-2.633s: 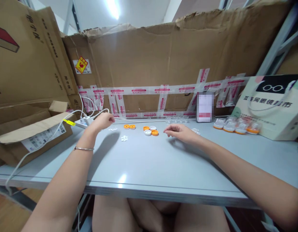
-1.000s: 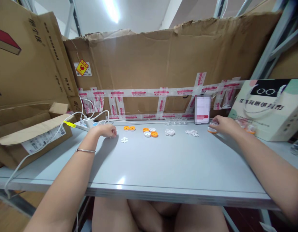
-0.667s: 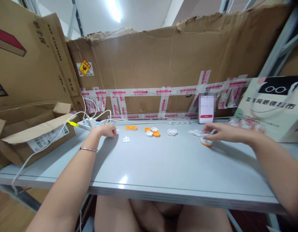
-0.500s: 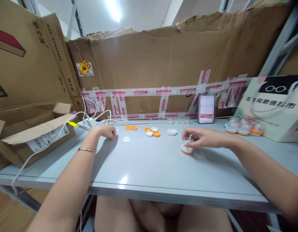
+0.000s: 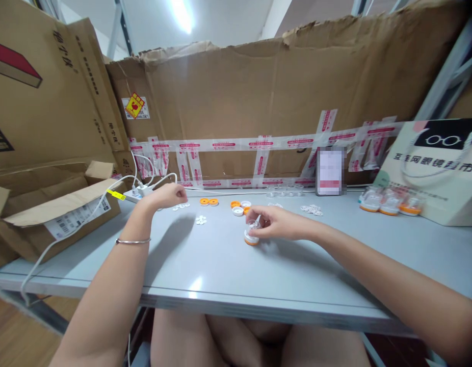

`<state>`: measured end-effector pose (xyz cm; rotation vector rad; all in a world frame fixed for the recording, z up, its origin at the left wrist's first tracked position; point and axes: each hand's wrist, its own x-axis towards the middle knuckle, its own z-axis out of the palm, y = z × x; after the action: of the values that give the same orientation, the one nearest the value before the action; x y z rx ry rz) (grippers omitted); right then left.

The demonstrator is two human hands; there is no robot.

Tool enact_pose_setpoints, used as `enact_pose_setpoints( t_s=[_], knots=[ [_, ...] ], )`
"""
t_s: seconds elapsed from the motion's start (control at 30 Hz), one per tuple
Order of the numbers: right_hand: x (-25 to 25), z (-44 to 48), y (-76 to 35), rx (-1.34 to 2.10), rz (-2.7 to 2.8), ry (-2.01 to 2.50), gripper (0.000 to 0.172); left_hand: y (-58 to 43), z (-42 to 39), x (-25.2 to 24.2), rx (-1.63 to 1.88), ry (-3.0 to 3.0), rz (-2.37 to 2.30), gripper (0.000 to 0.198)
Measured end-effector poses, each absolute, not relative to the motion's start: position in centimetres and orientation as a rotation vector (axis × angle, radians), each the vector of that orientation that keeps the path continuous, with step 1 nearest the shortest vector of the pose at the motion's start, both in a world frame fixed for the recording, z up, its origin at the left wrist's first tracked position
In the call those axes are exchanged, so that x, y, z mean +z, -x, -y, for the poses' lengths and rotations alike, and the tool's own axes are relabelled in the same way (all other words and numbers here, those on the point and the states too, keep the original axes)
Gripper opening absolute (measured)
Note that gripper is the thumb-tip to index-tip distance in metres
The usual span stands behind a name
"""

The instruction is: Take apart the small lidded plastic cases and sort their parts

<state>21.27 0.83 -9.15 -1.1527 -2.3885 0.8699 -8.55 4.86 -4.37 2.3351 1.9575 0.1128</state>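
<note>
Right hand: fingers closed around the upper part of a clear-topped container with a white and orange base. Container is upright, in front of the middle of the tabletop; cannot tell whether its base touches the surface. Just behind it, a cluster of orange and white caps, partly covered by the right hand.

Left hand: raised near the back edge, just behind a scatter of white discs. Its fingers look curled inward, tips hidden; cannot tell whether they are fully closed or hold anything. Metal bracelet on the left wrist. A second group of white discs lies nearer the person, with two orange caps side by side behind it.

Behind the right hand: a row of clear parts and some white pieces, partly hidden. Farther right, a flat pile of white pieces; behind that, a phone propped upright. At far right, more clear-topped containers with orange bases stand beside a printed bag. At left, an open cardboard box near a white power strip.
</note>
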Motion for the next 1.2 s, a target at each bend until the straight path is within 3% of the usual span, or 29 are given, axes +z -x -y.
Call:
enact_pose_setpoints(
  t_s=[0.07, 0.2, 0.33, 0.6, 0.77, 1.2],
  knots=[
    [-9.8, -1.0, -21.0, 0.854, 2.317, 1.152, 0.027, 6.9, -4.0, -4.3, 0.26, -2.386, -1.803, 0.028],
    [-11.1, -1.2, -20.9, 0.846, 2.23, 1.153, 0.03, 2.7, -2.3, -5.4, 0.195, -2.376, -1.328, 0.042],
    [-11.7, -1.5, -20.8, 0.826, 2.139, 1.186, 0.036, -0.7, -1.2, -7.8, 0.2, -2.419, -1.152, 0.054],
    [-12.6, -2.0, -20.5, 0.763, 2.054, 1.226, 0.037, -4.3, -1.9, -12.1, 0.629, -2.377, -1.109, 0.035],
    [-13.1, -2.2, -20.3, 0.7, 1.986, 1.262, 0.044, -4.5, -2.4, -12.7, 0.703, -2.262, -1.138, 0.033],
    [-12.0, -1.8, -21.0, 0.69, 2.16, 1.113, 0.019, -4.3, -2.6, -13.0, 0.652, -2.209, -0.996, 0.028]
  ],
)
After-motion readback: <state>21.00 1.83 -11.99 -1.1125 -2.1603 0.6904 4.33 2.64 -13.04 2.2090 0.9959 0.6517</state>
